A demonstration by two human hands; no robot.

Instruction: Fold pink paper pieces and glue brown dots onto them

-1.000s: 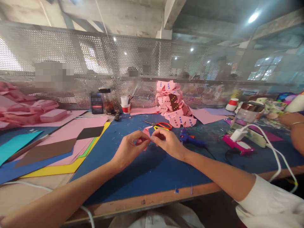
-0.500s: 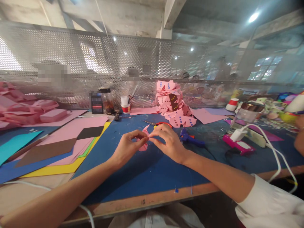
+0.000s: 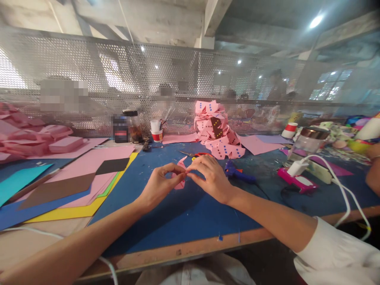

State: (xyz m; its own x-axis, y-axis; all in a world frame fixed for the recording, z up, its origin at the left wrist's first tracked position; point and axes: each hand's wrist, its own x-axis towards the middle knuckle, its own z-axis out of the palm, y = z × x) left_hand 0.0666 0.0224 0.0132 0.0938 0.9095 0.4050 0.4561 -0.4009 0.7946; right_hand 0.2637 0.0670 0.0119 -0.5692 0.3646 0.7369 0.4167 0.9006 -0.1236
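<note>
Over the blue work mat (image 3: 166, 221), my left hand (image 3: 163, 180) and my right hand (image 3: 209, 176) meet fingertip to fingertip. Both are closed in a pinch on a small pink paper piece (image 3: 180, 183), partly hidden behind the left fingers. Its folded shape shows above and below them. Just behind my right hand lie scissors (image 3: 202, 154) with red and yellow handles. To the right of that hand rests a blue glue gun (image 3: 240, 174). A tall heap of pink folded paper pieces with coloured squares (image 3: 218, 128) stands farther back.
Coloured sheets (image 3: 65, 186) cover the left side, with pink strips (image 3: 38, 136) piled behind. A pink power strip (image 3: 297, 180) with white cables and a glass jar (image 3: 308, 146) stand right. A perforated metal screen (image 3: 172, 71) closes off the back. Part of another person's arm (image 3: 374, 170) shows at the right edge.
My hands keep nearly the same pinch on the pink paper piece. The camera view has shifted very slightly. Beyond the screen, blurred people have moved a little.
</note>
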